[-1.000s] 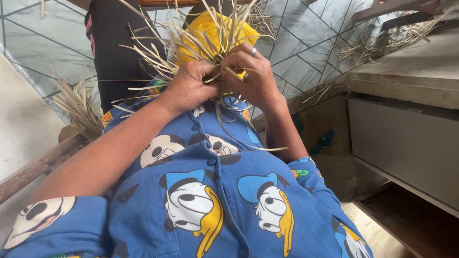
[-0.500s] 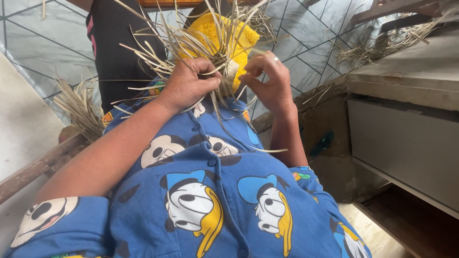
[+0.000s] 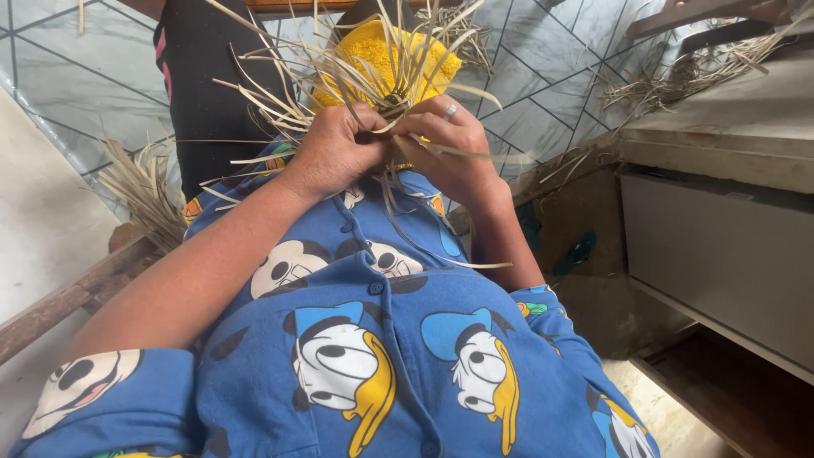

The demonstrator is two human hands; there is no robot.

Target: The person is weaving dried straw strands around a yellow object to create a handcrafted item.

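Dried straw strips being gripped between two hands.

The bundle of straw strips (image 3: 373,80) is being pinched at its base by the left hand (image 3: 335,153) and the right hand (image 3: 449,144), both closed and touching. A yellow cloth (image 3: 373,51) is lying just beyond the fingers; loose strands are fanning outward above them.

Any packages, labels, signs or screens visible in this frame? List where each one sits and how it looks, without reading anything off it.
None in view: no package, label, sign or screen.
Left hand and right hand: closed together on a bundle of dry straw strips, above a yellow cloth.
Only printed surface: the person's blue shirt, covered in cartoon figures in white, black and yellow.
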